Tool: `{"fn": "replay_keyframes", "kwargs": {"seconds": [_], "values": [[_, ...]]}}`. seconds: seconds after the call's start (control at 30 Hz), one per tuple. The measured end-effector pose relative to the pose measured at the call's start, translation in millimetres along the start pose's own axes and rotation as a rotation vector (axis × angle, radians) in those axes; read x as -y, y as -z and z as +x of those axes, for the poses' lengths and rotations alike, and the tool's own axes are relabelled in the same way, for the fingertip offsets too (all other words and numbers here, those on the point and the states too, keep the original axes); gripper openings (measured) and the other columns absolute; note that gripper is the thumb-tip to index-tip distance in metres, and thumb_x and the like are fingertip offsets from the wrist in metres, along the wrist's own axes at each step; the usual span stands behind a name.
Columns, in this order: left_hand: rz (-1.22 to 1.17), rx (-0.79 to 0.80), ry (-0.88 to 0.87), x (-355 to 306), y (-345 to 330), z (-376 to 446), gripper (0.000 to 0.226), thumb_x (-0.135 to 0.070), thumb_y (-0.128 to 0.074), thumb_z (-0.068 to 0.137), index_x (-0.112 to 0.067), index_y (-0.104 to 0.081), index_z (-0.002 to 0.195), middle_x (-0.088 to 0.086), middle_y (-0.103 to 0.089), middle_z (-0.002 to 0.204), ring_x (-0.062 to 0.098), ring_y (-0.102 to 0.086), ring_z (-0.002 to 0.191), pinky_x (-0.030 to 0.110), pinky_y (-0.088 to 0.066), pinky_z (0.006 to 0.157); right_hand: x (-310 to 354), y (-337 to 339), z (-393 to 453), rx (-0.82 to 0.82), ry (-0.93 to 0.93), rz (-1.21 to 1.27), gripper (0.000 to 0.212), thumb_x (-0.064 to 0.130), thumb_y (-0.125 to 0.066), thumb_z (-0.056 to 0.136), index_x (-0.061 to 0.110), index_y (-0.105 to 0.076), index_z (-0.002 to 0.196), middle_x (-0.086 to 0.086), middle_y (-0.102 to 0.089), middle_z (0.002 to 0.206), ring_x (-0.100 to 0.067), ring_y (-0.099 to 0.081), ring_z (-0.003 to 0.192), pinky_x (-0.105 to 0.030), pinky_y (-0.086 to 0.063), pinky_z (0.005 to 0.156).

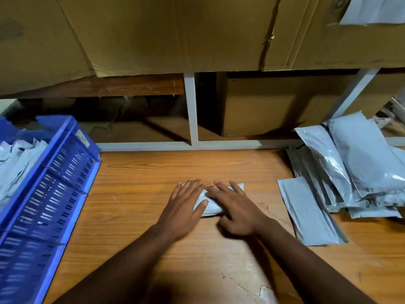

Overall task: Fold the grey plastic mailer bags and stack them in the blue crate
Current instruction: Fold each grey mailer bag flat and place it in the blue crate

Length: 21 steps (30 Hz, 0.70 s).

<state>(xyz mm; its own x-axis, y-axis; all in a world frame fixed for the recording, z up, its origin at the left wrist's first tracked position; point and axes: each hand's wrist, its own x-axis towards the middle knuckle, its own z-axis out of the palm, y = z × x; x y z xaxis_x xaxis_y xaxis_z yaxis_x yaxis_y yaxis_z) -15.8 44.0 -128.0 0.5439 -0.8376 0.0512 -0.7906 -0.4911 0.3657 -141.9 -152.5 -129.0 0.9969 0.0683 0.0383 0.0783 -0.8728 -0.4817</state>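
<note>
two flat hands, left hand [183,204] and right hand [235,208], fingers straight, press folded grey plastic mailer bag [209,206] at frame centre | crease firmly, keep edges aligned | then blue plastic crate [54,178] at left

We are looking down at a wooden table [197,167] with orange-brown grain, its near surface scratched and chipped. Behind it, a white metal rack frame [191,110] is holding large cardboard boxes [153,34] above and another cardboard box [263,106] below in shadow.
</note>
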Motion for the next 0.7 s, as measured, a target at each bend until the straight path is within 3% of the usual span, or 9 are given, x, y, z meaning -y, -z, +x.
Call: {"fn": "replay_keyframes", "kwargs": {"seconds": [0.07,0.1,0.17,0.23,0.33,0.43,0.53,0.7], "values": [[0.021,-0.008,0.026,1.9,-7.3,-4.3,0.064,-0.055,-0.026,0.105,-0.019,-0.049,0.152,-0.001,-0.044,0.16,0.016,-0.033,0.151,0.035,-0.009,0.126,-2.0,-2.7,6.8,-0.025,-0.032,0.034,0.065,0.037,-0.054,0.087,0.022,-0.044,0.149,0.004,-0.042,0.161,-0.014,-0.03,0.152,-0.045,-0.008,0.127],[0.026,-0.03,0.047,1.3,-9.0,-4.7,0.061,-0.054,-0.027,0.106,-0.02,-0.052,0.149,-0.001,-0.05,0.155,0.016,-0.038,0.148,0.037,-0.017,0.125,-1.4,-4.3,10.9,-0.075,-0.077,0.038,0.053,0.04,-0.05,0.095,0.023,-0.048,0.145,0.004,-0.05,0.154,-0.015,-0.04,0.144,-0.046,-0.019,0.124],[0.022,-0.08,0.102,-1.0,-9.8,-1.4,0.056,-0.051,-0.028,0.107,-0.02,-0.059,0.142,-0.002,-0.057,0.147,0.017,-0.048,0.14,0.039,-0.03,0.12,4.0,-6.4,19.1,-0.2,-0.181,-0.018,0.038,0.042,-0.045,0.103,0.022,-0.058,0.132,0.0,-0.067,0.128,-0.023,-0.059,0.118,-0.043,-0.039,0.106],[0.013,-0.09,0.133,-4.2,-10.2,2.4,0.058,-0.051,-0.024,0.107,-0.021,-0.06,0.14,-0.001,-0.057,0.147,0.018,-0.048,0.139,0.039,-0.032,0.12,12.4,-10.4,27.8,-0.253,-0.239,-0.106,0.034,0.04,-0.044,0.102,0.021,-0.065,0.12,-0.002,-0.072,0.113,-0.028,-0.063,0.101,-0.04,-0.042,0.092],[-0.005,-0.061,0.159,-5.6,-13.8,6.8,0.065,-0.057,-0.016,0.103,-0.025,-0.054,0.145,-0.004,-0.049,0.155,0.016,-0.038,0.146,0.037,-0.024,0.124,17.4,-18.3,35.5,-0.165,-0.26,-0.206,0.053,0.042,-0.032,0.1,0.019,-0.06,0.139,-0.002,-0.062,0.142,-0.031,-0.06,0.12,-0.047,-0.041,0.106],[-0.039,-0.057,0.168,-1.3,-20.0,8.6,0.07,-0.058,-0.012,0.102,-0.023,-0.046,0.152,-0.003,-0.042,0.161,0.015,-0.026,0.154,0.036,-0.015,0.127,17.9,-19.7,35.6,-0.057,-0.259,-0.161,0.066,0.044,-0.017,0.102,0.02,-0.038,0.159,-0.001,-0.037,0.165,-0.029,-0.031,0.152,-0.056,-0.019,0.124],[-0.03,-0.09,0.144,2.4,-27.0,8.8,0.07,-0.056,-0.01,0.106,-0.02,-0.044,0.155,-0.004,-0.04,0.162,0.012,-0.02,0.156,0.039,-0.015,0.128,18.2,-24.0,34.7,-0.096,-0.298,-0.115,0.065,0.045,-0.013,0.106,0.02,-0.035,0.161,0.001,-0.03,0.168,-0.024,-0.022,0.156,-0.049,-0.01,0.127],[0.032,-0.122,0.125,0.4,-32.4,4.9,0.059,-0.044,-0.017,0.11,-0.017,-0.045,0.155,-0.001,-0.041,0.162,0.015,-0.018,0.157,0.044,-0.021,0.127,23.6,-38.3,34.8,-0.182,-0.309,-0.233,0.054,0.036,-0.028,0.11,0.015,-0.041,0.158,-0.002,-0.039,0.164,-0.026,-0.027,0.155,-0.05,-0.014,0.126]]}}
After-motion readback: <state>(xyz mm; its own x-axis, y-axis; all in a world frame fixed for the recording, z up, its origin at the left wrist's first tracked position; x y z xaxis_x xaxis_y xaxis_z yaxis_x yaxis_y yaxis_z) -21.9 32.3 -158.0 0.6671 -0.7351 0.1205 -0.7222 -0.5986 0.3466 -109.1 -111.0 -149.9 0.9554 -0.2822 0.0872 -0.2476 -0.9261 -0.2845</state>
